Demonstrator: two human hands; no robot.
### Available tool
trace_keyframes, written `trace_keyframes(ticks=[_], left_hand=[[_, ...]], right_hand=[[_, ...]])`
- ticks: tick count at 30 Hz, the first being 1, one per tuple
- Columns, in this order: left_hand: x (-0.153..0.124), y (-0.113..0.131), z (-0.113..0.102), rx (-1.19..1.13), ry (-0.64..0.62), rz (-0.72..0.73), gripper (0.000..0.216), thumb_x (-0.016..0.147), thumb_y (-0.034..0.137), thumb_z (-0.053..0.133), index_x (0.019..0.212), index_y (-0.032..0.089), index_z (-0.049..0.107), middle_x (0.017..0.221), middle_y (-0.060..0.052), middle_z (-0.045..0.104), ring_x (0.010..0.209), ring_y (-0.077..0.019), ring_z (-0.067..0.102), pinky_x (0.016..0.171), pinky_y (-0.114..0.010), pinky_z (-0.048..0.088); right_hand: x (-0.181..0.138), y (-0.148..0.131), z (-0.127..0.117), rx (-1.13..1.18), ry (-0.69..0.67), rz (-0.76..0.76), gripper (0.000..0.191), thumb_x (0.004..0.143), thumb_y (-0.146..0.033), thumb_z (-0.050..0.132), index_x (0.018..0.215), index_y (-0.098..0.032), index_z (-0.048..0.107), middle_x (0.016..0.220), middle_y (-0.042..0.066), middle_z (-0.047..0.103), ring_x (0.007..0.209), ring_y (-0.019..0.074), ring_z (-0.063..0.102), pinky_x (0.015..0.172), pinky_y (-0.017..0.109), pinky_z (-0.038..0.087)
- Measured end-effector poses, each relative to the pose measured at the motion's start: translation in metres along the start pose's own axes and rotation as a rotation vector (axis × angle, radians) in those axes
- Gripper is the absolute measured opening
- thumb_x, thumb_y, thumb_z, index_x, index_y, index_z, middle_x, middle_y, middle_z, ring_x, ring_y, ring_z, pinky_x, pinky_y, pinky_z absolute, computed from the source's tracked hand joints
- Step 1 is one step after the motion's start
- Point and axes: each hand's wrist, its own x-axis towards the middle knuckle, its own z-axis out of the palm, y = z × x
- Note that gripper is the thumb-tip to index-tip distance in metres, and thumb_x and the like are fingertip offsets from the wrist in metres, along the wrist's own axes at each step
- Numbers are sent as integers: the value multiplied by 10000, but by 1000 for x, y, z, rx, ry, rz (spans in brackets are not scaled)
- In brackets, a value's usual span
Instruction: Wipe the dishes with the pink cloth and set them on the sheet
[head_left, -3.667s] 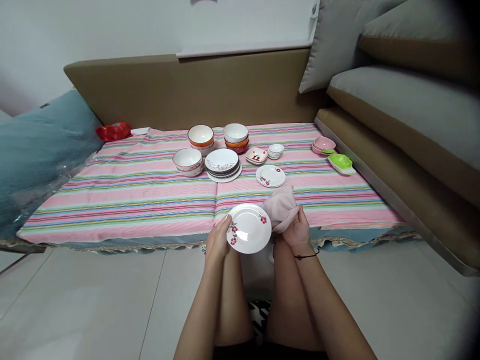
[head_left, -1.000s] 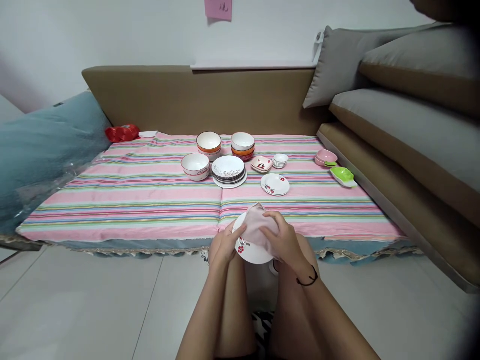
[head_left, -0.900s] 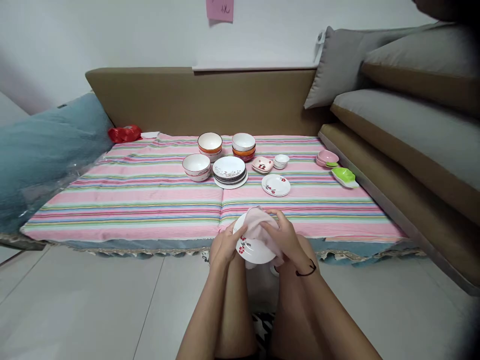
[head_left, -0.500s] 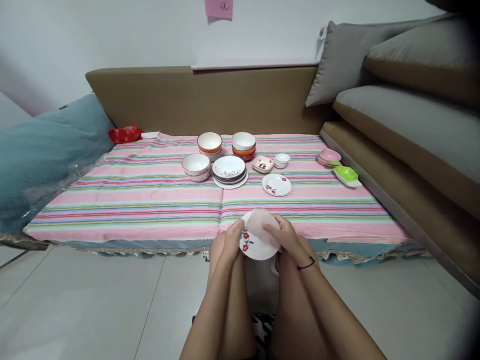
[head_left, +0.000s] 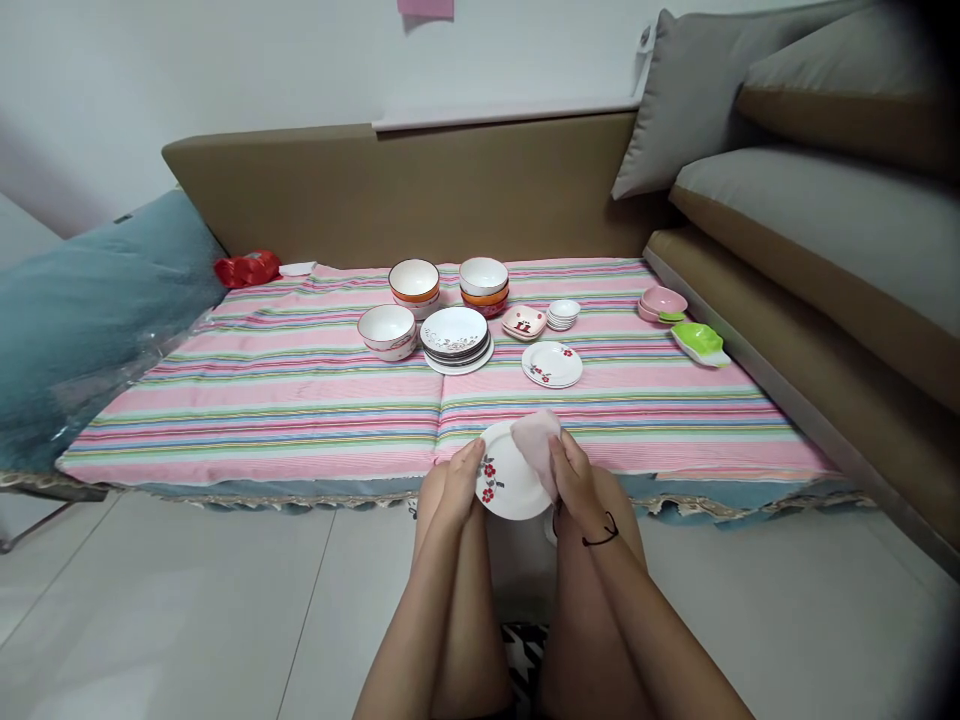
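Note:
My left hand (head_left: 452,485) grips the left rim of a small white plate with red flowers (head_left: 508,482), held over my knees at the front edge of the striped cloth (head_left: 300,400). My right hand (head_left: 576,478) is closed on a pink cloth (head_left: 536,440) and presses it against the plate's right side. A black band circles my right wrist.
On the striped cloth stand white and orange bowls (head_left: 413,282), a stack of plates (head_left: 454,336), a flowered plate (head_left: 552,363), small saucers (head_left: 562,313), pink dishes (head_left: 663,303) and a green dish (head_left: 700,343). Sofa cushions (head_left: 810,220) rise at right, a teal pillow (head_left: 82,300) at left.
The pink cloth has moved from the plate's middle to its right side under my right hand. My left hand keeps its grip on the rim. The camera shifted slightly.

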Motion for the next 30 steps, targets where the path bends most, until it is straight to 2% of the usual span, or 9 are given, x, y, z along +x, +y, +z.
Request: trace_keyframes(ticks=[5, 9, 14, 16, 19, 23, 26, 28, 30], left_hand=[[-2, 2, 0, 24, 45, 3, 368, 823, 486, 559, 947, 172, 704, 996, -80, 725, 956, -277, 625, 840, -347, 476], [-6, 13, 1, 49, -14, -27, 377, 799, 489, 591, 970, 178, 717, 983, -76, 731, 956, -288, 630, 845, -356, 480], [-11, 17, 3, 43, -106, -77, 291, 754, 464, 651, 809, 192, 740, 795, -57, 729, 826, -278, 643, 794, -361, 492], [-10, 15, 4, 21, -91, -77, 277, 750, 458, 653, 775, 194, 734, 794, -53, 727, 823, -273, 637, 797, -357, 488], [-9, 11, 4, -38, -44, -74, 295, 755, 448, 652, 859, 186, 739, 880, -58, 735, 886, -280, 625, 820, -360, 482], [-9, 9, 3, -161, 34, -89, 277, 755, 420, 676, 875, 177, 736, 934, -67, 739, 963, -292, 621, 872, -352, 465], [-14, 6, 7, -295, 67, -141, 306, 784, 454, 642, 896, 182, 726, 919, -73, 744, 993, -304, 634, 892, -368, 466], [-20, 1, 12, -391, 47, -199, 363, 808, 493, 594, 905, 169, 724, 896, -95, 746, 992, -318, 646, 894, -395, 474], [-29, -2, 20, -479, 0, -257, 404, 815, 504, 573, 938, 149, 722, 913, -118, 743, 998, -329, 650, 905, -414, 475]], right_hand=[[-2, 1, -1, 4, -72, -6, 301, 895, -452, 431, 936, -184, 561, 830, 19, 570, 762, 165, 514, 691, 255, 435], [-1, -4, 0, -4, -88, -2, 360, 809, -414, 594, 1087, -186, 569, 1006, 49, 612, 906, 197, 540, 786, 273, 433], [1, 2, 1, -2, -36, 58, 307, 829, -482, 554, 781, -179, 549, 736, 0, 549, 680, 151, 471, 611, 247, 390], [2, 7, 2, 7, -11, 75, 358, 853, -517, 494, 725, -183, 505, 682, -8, 508, 638, 141, 437, 577, 247, 374], [2, 10, 2, 10, 14, 80, 385, 863, -540, 451, 715, -186, 480, 671, -7, 486, 637, 141, 430, 572, 250, 373], [-4, 6, 2, -11, 53, 49, 344, 879, -506, 441, 765, -186, 491, 689, -18, 470, 646, 131, 416, 578, 235, 363], [-18, 1, 4, -52, 54, 21, 285, 854, -459, 526, 792, -181, 521, 655, -33, 451, 613, 125, 401, 545, 226, 336], [-27, -3, 7, -76, 56, 10, 265, 813, -419, 605, 897, -171, 566, 704, -18, 516, 653, 143, 462, 566, 231, 366], [-35, -10, 9, -88, 103, 8, 362, 803, -398, 632, 1069, -162, 566, 848, 29, 598, 773, 182, 538, 638, 255, 422]])
